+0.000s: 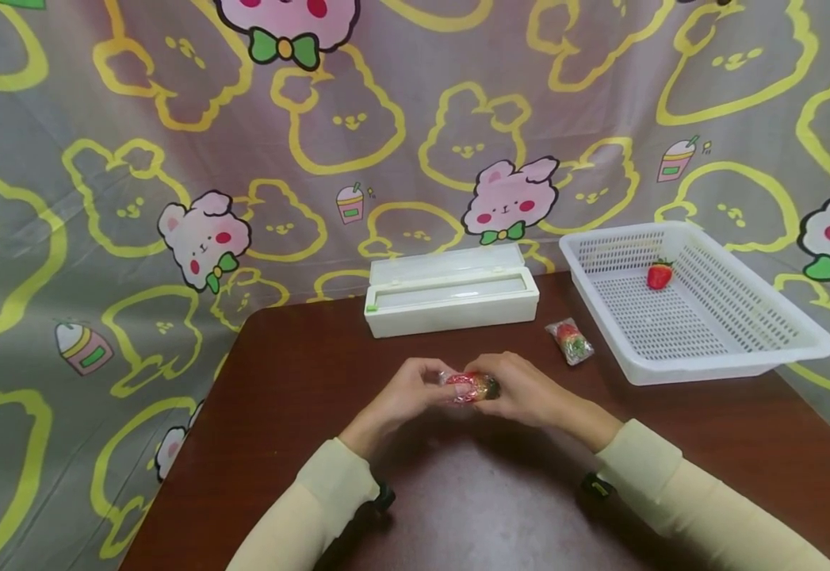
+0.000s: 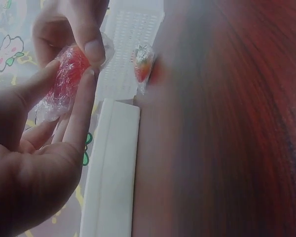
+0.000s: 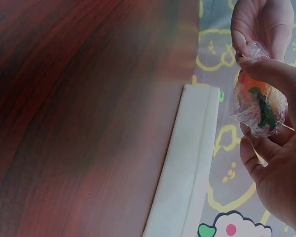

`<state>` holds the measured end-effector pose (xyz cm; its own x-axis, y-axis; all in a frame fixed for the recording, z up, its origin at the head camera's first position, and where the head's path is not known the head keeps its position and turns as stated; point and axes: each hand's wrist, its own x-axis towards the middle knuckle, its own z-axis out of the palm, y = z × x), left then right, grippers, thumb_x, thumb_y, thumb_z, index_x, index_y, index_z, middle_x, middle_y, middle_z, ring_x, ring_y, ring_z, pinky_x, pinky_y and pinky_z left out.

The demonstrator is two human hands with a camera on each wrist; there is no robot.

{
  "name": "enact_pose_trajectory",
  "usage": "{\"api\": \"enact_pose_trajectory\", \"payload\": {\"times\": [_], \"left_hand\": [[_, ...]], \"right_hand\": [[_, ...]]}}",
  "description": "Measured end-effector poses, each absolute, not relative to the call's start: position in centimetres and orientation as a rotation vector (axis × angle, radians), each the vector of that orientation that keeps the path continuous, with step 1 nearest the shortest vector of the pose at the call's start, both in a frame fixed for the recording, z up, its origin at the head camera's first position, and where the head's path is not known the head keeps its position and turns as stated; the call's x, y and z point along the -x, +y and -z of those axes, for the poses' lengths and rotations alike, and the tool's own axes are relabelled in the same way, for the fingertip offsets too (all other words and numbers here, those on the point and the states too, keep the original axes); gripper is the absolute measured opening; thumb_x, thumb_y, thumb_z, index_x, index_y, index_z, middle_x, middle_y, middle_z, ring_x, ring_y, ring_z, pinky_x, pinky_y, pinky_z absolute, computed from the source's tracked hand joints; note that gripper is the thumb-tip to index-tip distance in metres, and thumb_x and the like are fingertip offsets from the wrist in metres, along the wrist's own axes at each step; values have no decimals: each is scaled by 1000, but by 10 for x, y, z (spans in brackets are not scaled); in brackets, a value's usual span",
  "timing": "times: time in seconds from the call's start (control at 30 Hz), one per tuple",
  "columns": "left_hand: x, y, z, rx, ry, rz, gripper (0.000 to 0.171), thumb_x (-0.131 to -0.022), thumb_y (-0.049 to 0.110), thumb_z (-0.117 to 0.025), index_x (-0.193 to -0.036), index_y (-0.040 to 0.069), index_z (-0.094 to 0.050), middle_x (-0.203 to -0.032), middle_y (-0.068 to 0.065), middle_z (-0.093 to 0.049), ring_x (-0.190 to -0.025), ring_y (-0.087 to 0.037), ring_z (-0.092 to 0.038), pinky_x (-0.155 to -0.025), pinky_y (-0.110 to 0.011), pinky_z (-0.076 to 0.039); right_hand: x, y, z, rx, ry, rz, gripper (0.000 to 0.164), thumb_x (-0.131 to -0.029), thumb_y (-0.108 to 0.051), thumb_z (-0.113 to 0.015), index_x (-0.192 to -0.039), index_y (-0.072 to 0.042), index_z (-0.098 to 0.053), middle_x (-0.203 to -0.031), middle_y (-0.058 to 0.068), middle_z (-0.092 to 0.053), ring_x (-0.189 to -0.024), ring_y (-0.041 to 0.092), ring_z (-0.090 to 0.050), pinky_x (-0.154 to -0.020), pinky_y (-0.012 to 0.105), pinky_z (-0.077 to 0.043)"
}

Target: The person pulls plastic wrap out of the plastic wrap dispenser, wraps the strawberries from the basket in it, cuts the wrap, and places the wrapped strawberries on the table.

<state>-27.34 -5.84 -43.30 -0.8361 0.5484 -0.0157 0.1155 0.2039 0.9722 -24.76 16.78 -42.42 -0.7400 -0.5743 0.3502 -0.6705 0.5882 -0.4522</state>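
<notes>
Both my forearms reach in from the bottom edge, elbows cut off, and my hands meet over the table (image 1: 300, 404), wrists angled inward. My left hand (image 1: 415, 388) pinches the film-wrapped berry (image 1: 468, 388) between thumb and fingers; my right hand (image 1: 518, 388) grips the other end, the leafy one, thumb and fingers bent around it. So the berry sits between my hands, in front of the white box (image 1: 457, 315), lid up.

Hard to make out: in the head view, most of my right fingertips are behind the berry and the hand itself. Left wrist view hides the leaves (only red and shiny film there). Right wrist view cuts my right hand at the right edge and the box at the bottom. Dark straps (image 1: 384, 496) at my cuffs show only partly. A second wrapped berry (image 1: 570, 341) lies by the basket (image 1: 732, 365); a bare berry (image 1: 659, 275) is inside.
</notes>
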Motion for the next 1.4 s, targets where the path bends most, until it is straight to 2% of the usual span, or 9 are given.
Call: {"api": "enact_pose_trajectory", "payload": {"times": [0.17,0.63,0.93,1.1,1.2,1.4], "left_hand": [[273,-56,434,-620,2127,-1677,19,-90,10,-79,-104,-2,-75,-96,-10,-70,-81,-17,-70,-83,-55,-59],[275,-53,428,-636,2178,-1669,22,-90,18,-80,-108,8,-75,-99,-8,-74,-83,-18,-70,-77,-39,-61],[277,-51,437,-644,2085,-1731,27,-92,16,-79,-113,3,-71,-103,-12,-73,-87,-20,-73,-85,-50,-59],[280,-53,440,-635,2085,-1809,23,-94,5,-72,-114,-6,-66,-101,-16,-72,-85,-22,-73,-83,-51,-60],[281,-54,441,-623,2062,-1842,22,-95,-2,-68,-115,-10,-64,-102,-21,-72,-84,-24,-74,-85,-54,-58],[284,-56,441,-639,2076,-1845,22,-95,-3,-69,-114,-13,-63,-101,-24,-72,-82,-26,-75,-87,-58,-56]], "right_hand": [[247,169,425,-1046,-2640,-854,41,-79,-19,-89,-114,-7,-71,-102,-3,-72,-87,8,-62,-82,36,-49],[250,179,417,-1115,-2607,-872,40,-87,-26,-84,-120,-8,-71,-110,-2,-66,-95,10,-62,-84,31,-56],[250,185,424,-1059,-2609,-816,41,-89,-27,-82,-122,-7,-68,-110,1,-71,-93,11,-65,-84,37,-57],[251,189,427,-1003,-2599,-792,42,-87,-24,-84,-122,-6,-67,-109,2,-71,-90,12,-65,-82,38,-56],[251,191,428,-979,-2603,-779,43,-86,-23,-84,-122,-5,-67,-109,3,-71,-94,14,-66,-85,40,-56],[252,194,429,-952,-2639,-766,44,-88,-25,-83,-124,-4,-66,-112,5,-71,-97,16,-66,-87,42,-56]]}}
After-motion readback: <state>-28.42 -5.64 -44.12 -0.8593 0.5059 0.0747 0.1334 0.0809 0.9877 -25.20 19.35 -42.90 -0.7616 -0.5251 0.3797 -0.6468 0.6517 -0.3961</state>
